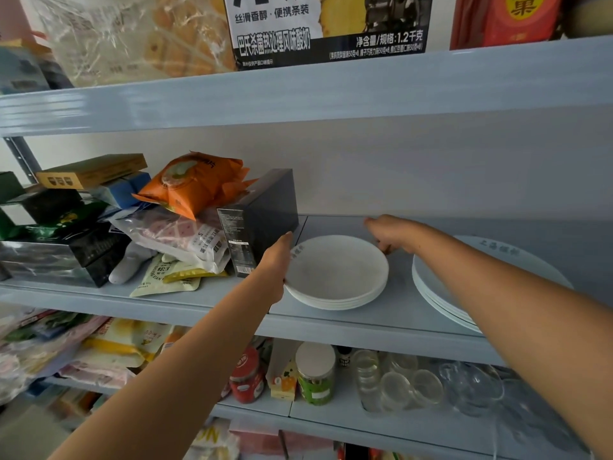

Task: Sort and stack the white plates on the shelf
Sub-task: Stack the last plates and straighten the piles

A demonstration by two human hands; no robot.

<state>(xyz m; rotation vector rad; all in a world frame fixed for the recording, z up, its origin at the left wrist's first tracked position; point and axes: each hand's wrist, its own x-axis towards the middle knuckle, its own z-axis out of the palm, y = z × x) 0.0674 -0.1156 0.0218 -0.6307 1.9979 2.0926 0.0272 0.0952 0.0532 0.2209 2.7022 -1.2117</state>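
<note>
On the middle shelf (365, 313) a stack of small white plates (335, 272) stands near the front edge, about in the middle of the shelf's length. The plates lie flat, hollow side up, and being round they have no long axis; only the grey print on the rim, at the left back side, gives them a direction. A second stack of larger plates (438, 287) lies to the right, a little apart from the first one, also close to the front edge and partly hidden by the right forearm.

The left hand (275, 267) lies against the left side of the small stack, fingers held together and stretched along the rim, thumb hidden, so it seems to steady or cup the stack more than to pinch it. The right hand (389, 234) is at the back right of the same stack, fingers curled downward toward the rim; whether they really grip the top plate cannot be told. Thus the stack lies between the two hands, both equally close.

Just left of the left hand a dark box (262, 224) stands, and beyond it are snack bags (195, 187), so there is little free room on that side.
</note>
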